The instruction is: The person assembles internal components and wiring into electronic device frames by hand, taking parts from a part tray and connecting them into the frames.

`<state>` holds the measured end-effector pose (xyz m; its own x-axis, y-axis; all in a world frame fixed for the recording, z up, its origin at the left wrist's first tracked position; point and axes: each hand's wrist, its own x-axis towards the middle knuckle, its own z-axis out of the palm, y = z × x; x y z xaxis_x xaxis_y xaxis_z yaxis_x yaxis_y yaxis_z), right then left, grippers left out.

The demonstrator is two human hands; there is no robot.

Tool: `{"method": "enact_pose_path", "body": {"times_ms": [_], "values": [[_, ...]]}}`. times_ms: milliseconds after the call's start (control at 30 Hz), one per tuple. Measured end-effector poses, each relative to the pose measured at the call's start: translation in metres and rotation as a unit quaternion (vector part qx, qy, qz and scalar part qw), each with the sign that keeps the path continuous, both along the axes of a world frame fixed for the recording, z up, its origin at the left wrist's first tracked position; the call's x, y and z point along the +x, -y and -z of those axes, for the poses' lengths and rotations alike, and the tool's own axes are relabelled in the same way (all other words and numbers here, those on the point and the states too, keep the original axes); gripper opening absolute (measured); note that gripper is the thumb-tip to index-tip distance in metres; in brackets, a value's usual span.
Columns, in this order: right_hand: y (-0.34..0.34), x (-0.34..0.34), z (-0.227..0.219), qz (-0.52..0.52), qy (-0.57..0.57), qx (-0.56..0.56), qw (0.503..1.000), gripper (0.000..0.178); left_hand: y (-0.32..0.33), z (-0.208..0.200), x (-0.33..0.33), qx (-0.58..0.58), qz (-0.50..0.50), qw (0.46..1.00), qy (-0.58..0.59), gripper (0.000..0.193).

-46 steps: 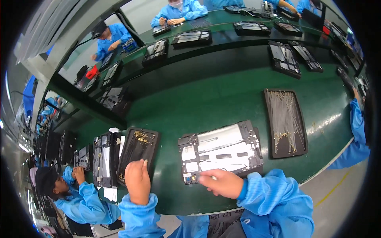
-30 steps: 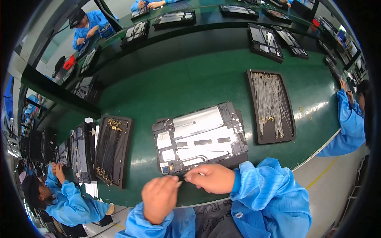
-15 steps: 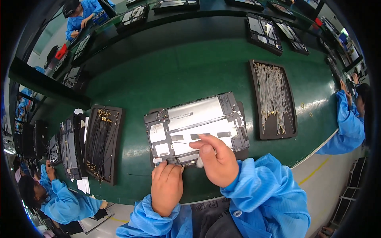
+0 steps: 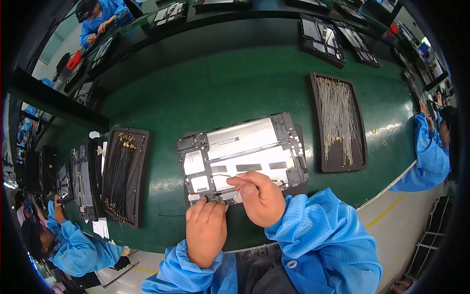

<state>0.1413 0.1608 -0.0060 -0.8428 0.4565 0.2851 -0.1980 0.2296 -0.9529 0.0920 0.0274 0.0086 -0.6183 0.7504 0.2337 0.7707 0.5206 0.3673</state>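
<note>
An opened tablet body [image 4: 245,152] with silver battery panels and a black frame lies on a dark pad at the table's near middle. My left hand [image 4: 206,228] is closed at its near left edge, fingers bent together and pressed down. A thin black cable [image 4: 171,215] runs out leftward from under those fingers; its other end is hidden. Over the tablet's near edge, my right hand [image 4: 262,201] is closed, thumb against the bent forefinger. Something whitish shows below its fingers, too hidden to name.
At left stands a tray [image 4: 146,179] of black cables, with stacked tablet bodies [image 4: 84,179] beyond it. A tray [image 4: 363,152] of grey cables is at right. More tablet bodies [image 4: 323,41] lie on the far shelf. Co-workers sit at both sides [image 4: 81,250] [image 4: 426,161].
My right hand has moved a little left and down along the tablet's near edge. The left hand stays in place at the tablet's edge.
</note>
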Motion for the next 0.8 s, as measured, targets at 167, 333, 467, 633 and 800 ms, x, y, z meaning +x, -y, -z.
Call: {"method": "enact_pose_path", "body": {"times_ms": [167, 333, 467, 633, 800], "values": [[-0.002, 0.0, -0.006, -0.032, 0.051, 0.002, 0.998, 0.024, 0.001, 0.0, 0.0, 0.001, 0.0, 1.0, 0.003, 0.013], [-0.002, 0.001, -0.004, -0.045, 0.059, 0.017, 0.997, 0.022, 0.0, -0.002, 0.001, 0.006, -0.006, 1.0, 0.009, 0.013], [-0.001, -0.001, -0.004, 0.032, 0.036, -0.053, 0.997, 0.021, 0.0, 0.0, 0.001, 0.012, -0.007, 1.0, 0.008, 0.013], [-0.002, -0.003, -0.008, 0.004, 0.047, -0.016, 0.999, 0.023, 0.0, 0.0, 0.0, 0.012, -0.004, 1.0, 0.001, 0.013], [-0.006, -0.004, -0.017, -0.054, 0.087, 0.012, 0.995, 0.022, 0.0, 0.0, 0.0, 0.006, -0.005, 1.0, 0.008, 0.013]]}}
